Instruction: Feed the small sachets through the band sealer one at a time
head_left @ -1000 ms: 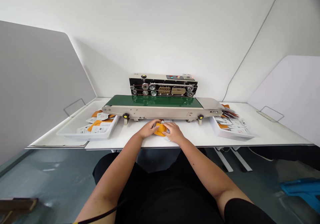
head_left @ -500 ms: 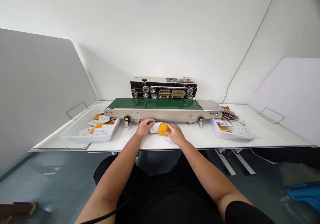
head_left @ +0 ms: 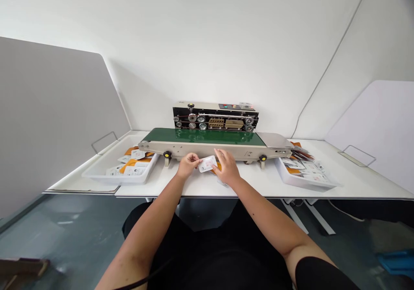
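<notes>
White packet, beside the left hand half a second ago, now shows tilted between both hands; orange pouch, earlier in plain view, mostly covered by the right hand. Left hand pinches the packet's left edge; right hand's fingers spread, thumb by the opposite edge. Packet looks light, thin, bendable, perhaps slick; edges seem the best hold. Print too small to read. Thumb contact uncertain; pale item under right hand hard to make out.

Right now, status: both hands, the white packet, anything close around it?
Left hand pinching white packet by its edge. Right hand at opposite edge, grip unclear. Orange item partly hidden; conveyor just beyond.
</notes>
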Demonstrator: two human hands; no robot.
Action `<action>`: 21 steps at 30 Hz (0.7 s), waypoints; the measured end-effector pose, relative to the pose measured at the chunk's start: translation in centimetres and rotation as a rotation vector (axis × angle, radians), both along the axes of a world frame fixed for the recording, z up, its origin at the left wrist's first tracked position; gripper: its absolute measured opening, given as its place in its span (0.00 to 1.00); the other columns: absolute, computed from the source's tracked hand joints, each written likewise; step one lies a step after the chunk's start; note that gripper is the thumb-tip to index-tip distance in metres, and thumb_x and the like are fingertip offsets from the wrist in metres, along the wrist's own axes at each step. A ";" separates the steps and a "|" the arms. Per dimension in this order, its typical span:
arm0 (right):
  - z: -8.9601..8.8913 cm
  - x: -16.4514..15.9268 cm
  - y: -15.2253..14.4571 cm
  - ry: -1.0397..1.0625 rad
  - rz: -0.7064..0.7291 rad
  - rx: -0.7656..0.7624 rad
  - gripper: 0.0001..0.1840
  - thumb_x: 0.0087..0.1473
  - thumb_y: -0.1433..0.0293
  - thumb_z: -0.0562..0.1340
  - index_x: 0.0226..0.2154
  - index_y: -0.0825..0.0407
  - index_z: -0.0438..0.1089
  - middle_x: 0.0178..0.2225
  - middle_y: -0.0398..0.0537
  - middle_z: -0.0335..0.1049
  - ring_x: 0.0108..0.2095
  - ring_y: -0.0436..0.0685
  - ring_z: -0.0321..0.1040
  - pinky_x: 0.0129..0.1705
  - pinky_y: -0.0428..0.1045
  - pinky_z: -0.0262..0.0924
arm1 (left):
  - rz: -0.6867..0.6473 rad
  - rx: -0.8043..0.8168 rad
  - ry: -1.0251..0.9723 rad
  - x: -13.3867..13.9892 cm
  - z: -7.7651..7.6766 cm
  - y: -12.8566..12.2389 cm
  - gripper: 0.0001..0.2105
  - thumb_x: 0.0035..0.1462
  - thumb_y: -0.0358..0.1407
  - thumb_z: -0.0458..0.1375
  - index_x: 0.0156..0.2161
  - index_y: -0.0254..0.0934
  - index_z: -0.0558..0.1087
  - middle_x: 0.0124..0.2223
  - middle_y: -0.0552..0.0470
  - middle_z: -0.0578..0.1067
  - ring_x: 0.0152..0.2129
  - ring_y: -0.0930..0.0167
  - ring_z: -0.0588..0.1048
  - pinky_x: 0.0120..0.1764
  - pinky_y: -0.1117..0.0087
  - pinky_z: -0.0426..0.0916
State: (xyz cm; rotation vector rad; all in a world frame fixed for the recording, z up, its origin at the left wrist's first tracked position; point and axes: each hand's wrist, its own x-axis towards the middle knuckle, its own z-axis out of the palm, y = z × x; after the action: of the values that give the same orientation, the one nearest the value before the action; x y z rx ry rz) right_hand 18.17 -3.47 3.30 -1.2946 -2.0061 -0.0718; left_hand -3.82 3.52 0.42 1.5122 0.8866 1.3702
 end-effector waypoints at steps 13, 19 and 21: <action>8.0 7.6 6.3 0.608 0.068 -0.217 0.14 0.56 0.66 0.58 0.44 0.50 0.73 0.31 0.43 0.74 0.26 0.50 0.66 0.26 0.43 0.58 | -0.161 -0.013 -0.049 0.2 0.2 -0.6 0.20 0.49 0.49 0.68 0.36 0.36 0.68 0.26 0.59 0.70 0.17 0.77 0.69 0.23 0.74 0.66; 9.8 15.0 11.4 1.206 -0.423 -0.111 0.08 0.46 0.76 0.59 0.33 0.55 0.70 0.20 0.41 0.66 0.15 0.45 0.58 0.15 0.40 0.51 | -0.161 0.003 -0.023 -0.2 0.2 -0.8 0.20 0.53 0.52 0.64 0.34 0.36 0.68 0.26 0.57 0.71 0.18 0.76 0.70 0.24 0.74 0.66; 9.4 15.2 12.4 1.248 -0.452 -0.221 0.06 0.44 0.78 0.60 0.29 0.55 0.67 0.17 0.41 0.64 0.14 0.46 0.58 0.14 0.41 0.52 | -0.154 0.005 -0.008 -0.3 0.3 -1.0 0.20 0.53 0.52 0.64 0.34 0.36 0.68 0.26 0.57 0.71 0.18 0.76 0.70 0.23 0.74 0.65</action>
State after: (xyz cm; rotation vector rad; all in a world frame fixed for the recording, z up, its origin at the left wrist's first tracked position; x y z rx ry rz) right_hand 33.42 8.95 12.71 -1.3717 -0.6637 0.6111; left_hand -4.12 2.52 0.69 1.5446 0.7455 1.2672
